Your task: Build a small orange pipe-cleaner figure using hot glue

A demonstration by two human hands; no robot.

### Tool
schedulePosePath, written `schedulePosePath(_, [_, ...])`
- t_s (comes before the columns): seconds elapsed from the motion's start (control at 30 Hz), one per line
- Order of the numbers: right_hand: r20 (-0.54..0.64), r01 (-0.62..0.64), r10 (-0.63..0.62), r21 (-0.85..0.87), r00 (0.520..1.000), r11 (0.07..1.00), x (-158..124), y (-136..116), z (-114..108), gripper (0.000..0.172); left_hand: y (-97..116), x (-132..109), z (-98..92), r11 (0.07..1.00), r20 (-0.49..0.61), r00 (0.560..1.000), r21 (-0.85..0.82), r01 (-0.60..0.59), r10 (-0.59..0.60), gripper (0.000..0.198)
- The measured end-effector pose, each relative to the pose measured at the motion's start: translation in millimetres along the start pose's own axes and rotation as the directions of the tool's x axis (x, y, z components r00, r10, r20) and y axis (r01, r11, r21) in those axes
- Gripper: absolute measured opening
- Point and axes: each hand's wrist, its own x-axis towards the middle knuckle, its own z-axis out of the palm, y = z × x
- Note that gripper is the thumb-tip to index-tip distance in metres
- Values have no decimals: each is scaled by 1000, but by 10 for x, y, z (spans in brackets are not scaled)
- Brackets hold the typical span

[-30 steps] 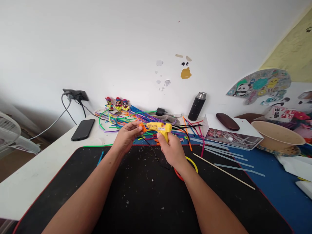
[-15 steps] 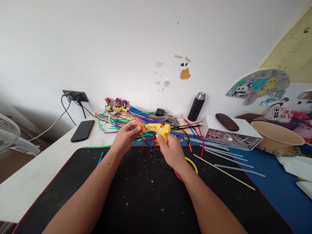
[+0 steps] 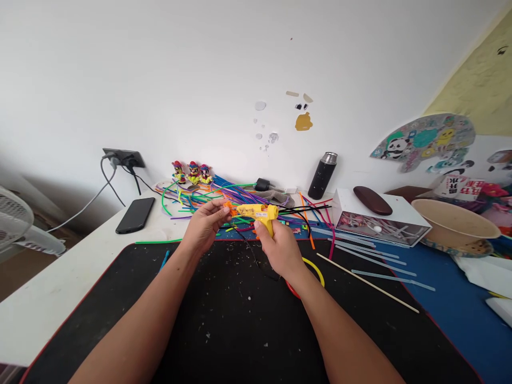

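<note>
My right hand (image 3: 281,250) is wrapped round the handle of a yellow glue gun (image 3: 258,213), held above the far edge of the black mat (image 3: 240,314) with its orange nozzle pointing left. My left hand (image 3: 205,226) is closed, its fingertips pinching something small and orange at the nozzle tip (image 3: 228,206). The gun's black cord (image 3: 256,261) trails down onto the mat. A heap of coloured plastic strips (image 3: 208,193) lies just behind both hands.
A black phone (image 3: 135,214) lies at the left, with a wall socket (image 3: 124,157) and cables behind it. A black flask (image 3: 323,176), a white box (image 3: 380,218), clear glue sticks (image 3: 372,253), a thin wooden stick (image 3: 368,282) and a bowl (image 3: 454,226) are at the right. Fan (image 3: 16,224) far left.
Both hands and the glue gun have drifted slightly to the left and a little away from me. The grips are unchanged.
</note>
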Motion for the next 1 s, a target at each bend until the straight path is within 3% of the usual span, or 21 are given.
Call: schedulePosePath(1.0, [-7, 6, -6, -15, 1000, 1000, 7, 21, -11, 44, 5, 14, -23, 1000, -17, 1000, -19, -13, 13, 47])
